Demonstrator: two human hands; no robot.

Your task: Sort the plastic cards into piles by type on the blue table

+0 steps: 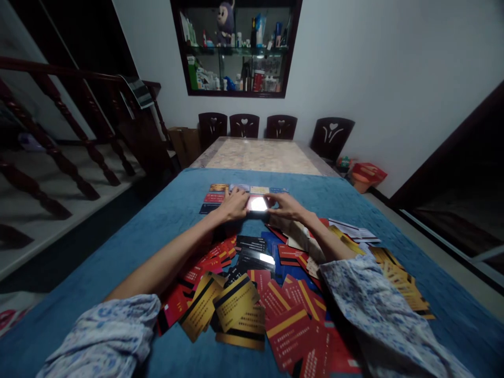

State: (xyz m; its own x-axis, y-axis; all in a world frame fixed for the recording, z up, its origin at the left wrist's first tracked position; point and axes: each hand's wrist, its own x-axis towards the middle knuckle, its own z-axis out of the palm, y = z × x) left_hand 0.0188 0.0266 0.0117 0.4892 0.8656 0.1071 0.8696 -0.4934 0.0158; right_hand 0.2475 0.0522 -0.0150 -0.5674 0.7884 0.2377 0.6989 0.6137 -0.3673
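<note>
A card [259,204], washed out by bright glare, lies between my two hands. My left hand [235,203] is at its left edge with fingers bent and closed against it. On the opposite side, my right hand [286,205] pinches the right edge between thumb and fingers. Around my hands, cards sit in rows: a gold card [219,187], a pale yellow card [260,190], a blue card [279,190], a red card [213,198] and a dark card [208,209]. My left hand partly covers the row cards beside it.
Loose piles of red cards [289,333], gold cards [236,304] and black cards [252,245] spread under my forearms. More gold cards [405,286] fan out at the right. A blue cloth [165,231] covers the near table. Chairs [244,126] stand at the far end.
</note>
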